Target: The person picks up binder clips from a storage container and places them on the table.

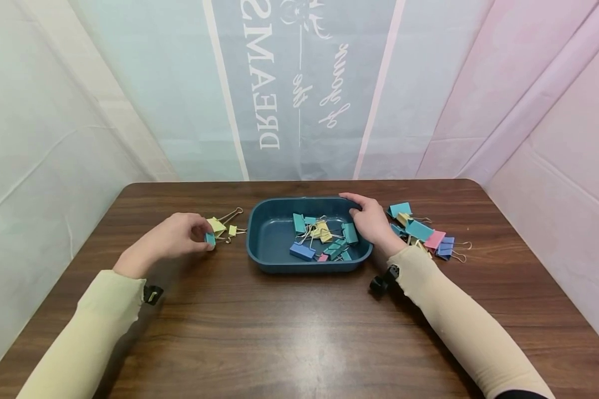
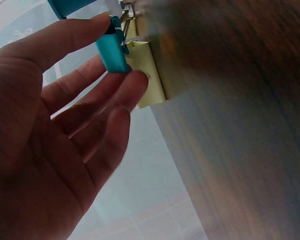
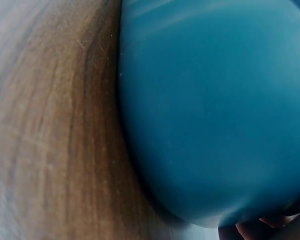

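Note:
My left hand (image 1: pixel 179 235) pinches a small teal binder clip (image 2: pixel 112 52) between thumb and fingers, left of the bin. Just past the fingertips lies a yellow binder clip (image 2: pixel 147 75), and a smaller yellow binder clip (image 1: pixel 233 230) sits nearer the bin. My right hand (image 1: pixel 374 221) holds the right end of a dark blue plastic bin (image 1: pixel 272 265), with fingers over its rim. Inside the bin lie several binder clips, among them a blue one (image 1: pixel 302 251) and a teal one (image 1: pixel 349 233). The right wrist view is mostly filled by the bin's outer wall.
Right of the bin, a loose pile holds several binder clips, including a pink one (image 1: pixel 435 240) and a blue one (image 1: pixel 445 247). The brown wooden table (image 1: pixel 259 332) extends in front. Printed cloth (image 1: pixel 179 83) hangs behind it, with pale cloth at both sides.

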Demonstrator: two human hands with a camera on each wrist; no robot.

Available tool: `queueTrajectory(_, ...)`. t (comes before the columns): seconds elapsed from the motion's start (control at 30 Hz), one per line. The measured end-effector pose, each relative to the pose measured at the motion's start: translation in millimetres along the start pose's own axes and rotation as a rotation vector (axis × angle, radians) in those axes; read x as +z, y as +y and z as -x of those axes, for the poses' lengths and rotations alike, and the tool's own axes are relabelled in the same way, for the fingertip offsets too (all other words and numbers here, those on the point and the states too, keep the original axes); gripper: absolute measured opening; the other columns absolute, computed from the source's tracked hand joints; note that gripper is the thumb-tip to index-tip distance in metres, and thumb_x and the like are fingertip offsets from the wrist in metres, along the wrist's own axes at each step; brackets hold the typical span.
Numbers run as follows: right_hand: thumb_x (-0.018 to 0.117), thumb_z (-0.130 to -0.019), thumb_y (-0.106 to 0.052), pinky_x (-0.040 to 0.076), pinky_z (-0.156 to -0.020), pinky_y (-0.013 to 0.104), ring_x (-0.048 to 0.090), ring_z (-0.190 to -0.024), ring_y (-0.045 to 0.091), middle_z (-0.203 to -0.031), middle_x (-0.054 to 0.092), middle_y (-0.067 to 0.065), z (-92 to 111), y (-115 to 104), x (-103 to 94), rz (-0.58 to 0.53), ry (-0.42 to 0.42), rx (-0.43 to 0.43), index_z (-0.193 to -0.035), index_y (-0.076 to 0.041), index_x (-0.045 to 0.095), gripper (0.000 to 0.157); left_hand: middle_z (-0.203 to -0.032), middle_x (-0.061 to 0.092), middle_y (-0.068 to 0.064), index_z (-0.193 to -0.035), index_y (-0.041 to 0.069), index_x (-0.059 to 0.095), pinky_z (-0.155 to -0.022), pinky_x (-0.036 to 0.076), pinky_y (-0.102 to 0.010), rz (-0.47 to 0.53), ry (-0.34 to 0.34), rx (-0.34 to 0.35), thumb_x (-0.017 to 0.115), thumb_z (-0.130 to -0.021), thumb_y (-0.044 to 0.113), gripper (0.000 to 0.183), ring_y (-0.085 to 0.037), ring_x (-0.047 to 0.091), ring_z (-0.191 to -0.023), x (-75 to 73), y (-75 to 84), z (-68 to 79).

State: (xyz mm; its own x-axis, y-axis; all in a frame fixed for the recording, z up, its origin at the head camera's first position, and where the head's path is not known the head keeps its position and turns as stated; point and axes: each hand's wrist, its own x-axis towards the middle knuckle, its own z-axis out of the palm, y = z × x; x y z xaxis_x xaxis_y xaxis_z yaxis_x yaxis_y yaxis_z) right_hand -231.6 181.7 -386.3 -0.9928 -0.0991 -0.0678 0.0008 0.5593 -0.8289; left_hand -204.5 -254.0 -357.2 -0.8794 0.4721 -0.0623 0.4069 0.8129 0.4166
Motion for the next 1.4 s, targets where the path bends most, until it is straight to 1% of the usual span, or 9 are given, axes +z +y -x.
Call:
queueTrajectory(0.07,0.041,-0.104,-0.003,0.041,-0.077,0.042,0.052,-0.115,0.030,-0.153,0.041,0.009,0,0,-0.1,0.002,-0.001,-0.003,-0.147,-0.023,0.050,0.048,-0.091,0.068,0.001,-0.102,0.007,0.071,-0.078,0.053,-0.043,-0.022,-0.015,-0.005,0.082,-0.082,0.020,0.026,-0.017,0.066,-0.084,0.9,-0.5,-0.1)
queueTrajectory(0.17,0.041,-0.104,-0.003,0.041,-0.072,0.042,0.055,-0.109,0.030,-0.153,0.041,0.009,-1,1,-0.5,0.004,-0.003,-0.006,-0.147,-0.023,0.050,0.048,-0.094,0.068,-0.001,-0.103,0.008,0.071,-0.079,0.052,-0.045,-0.042,-0.019,-0.018,0.081,-0.083,0.022,0.026,-0.019,0.066,-0.087,0.1,0.4,-0.2)
queueTrajectory(0.37,0.041,-0.104,-0.003,0.039,-0.062,0.040,0.057,-0.093,0.032,-0.153,0.042,0.010,0,1,-2.8,0.011,0.001,-0.015,-0.148,-0.023,0.050,0.048,-0.094,0.069,0.000,-0.102,0.010,0.072,-0.077,0.052,-0.042,-0.045,0.039,0.037,0.080,-0.085,0.022,0.023,-0.019,0.065,-0.086,-2.1,7.7,-5.9)
queueTrajectory(0.6,0.041,-0.105,-0.004,0.039,-0.056,0.039,0.048,-0.063,0.034,-0.152,0.043,0.012,0,-1,-0.8,0.011,-0.003,-0.027,-0.148,-0.021,0.049,0.048,-0.090,0.066,0.006,-0.101,0.012,0.072,-0.071,0.051,-0.036,-0.005,0.063,0.155,0.078,-0.087,0.018,0.017,-0.015,0.063,-0.083,-0.6,40.5,-17.6)
queueTrajectory(0.73,0.041,-0.104,-0.004,0.039,-0.058,0.038,0.055,-0.081,0.031,-0.151,0.043,0.011,0,-3,0.1,0.015,0.002,-0.023,-0.148,-0.022,0.050,0.048,-0.093,0.064,0.005,-0.105,0.010,0.071,-0.073,0.051,-0.035,-0.038,0.064,0.233,0.073,-0.089,0.012,0.016,-0.019,0.063,-0.084,4.7,61.7,-25.9)
queueTrajectory(0.83,0.041,-0.105,-0.004,0.039,-0.058,0.038,0.056,-0.080,0.030,-0.151,0.044,0.011,0,-3,0.2,0.018,0.007,-0.013,-0.147,-0.023,0.050,0.048,-0.092,0.061,0.005,-0.105,0.009,0.072,-0.071,0.051,-0.032,-0.064,0.090,0.268,0.069,-0.088,0.007,0.017,-0.019,0.060,-0.083,7.6,72.5,-29.6)
queueTrajectory(0.97,0.042,-0.105,-0.004,0.039,-0.052,0.036,0.045,-0.052,0.028,-0.150,0.044,0.012,-1,-3,0.5,0.020,0.008,-0.012,-0.148,-0.023,0.050,0.048,-0.095,0.062,0.002,-0.104,0.008,0.072,-0.071,0.051,-0.031,-0.041,0.111,0.303,0.066,-0.089,0.002,0.017,-0.016,0.059,-0.082,10.4,79.9,-32.8)
queueTrajectory(1.07,0.042,-0.104,-0.004,0.038,-0.049,0.034,0.038,-0.045,0.023,-0.150,0.045,0.013,-1,-3,0.9,0.020,0.008,-0.019,-0.148,-0.023,0.050,0.048,-0.099,0.064,0.000,-0.105,0.008,0.071,-0.072,0.051,-0.032,-0.014,0.086,0.335,0.068,-0.089,0.004,0.017,-0.017,0.059,-0.084,13.5,85.8,-37.5)
queueTrajectory(1.4,0.042,-0.104,-0.004,0.038,-0.048,0.034,0.038,-0.045,0.022,-0.149,0.045,0.013,2,0,-0.1,0.025,0.017,-0.011,-0.148,-0.022,0.050,0.047,-0.107,0.064,0.001,-0.110,0.012,0.070,-0.083,0.050,-0.033,-0.007,-0.080,0.439,0.071,-0.093,0.019,0.019,-0.016,0.060,-0.093,42.0,107.7,-72.3)
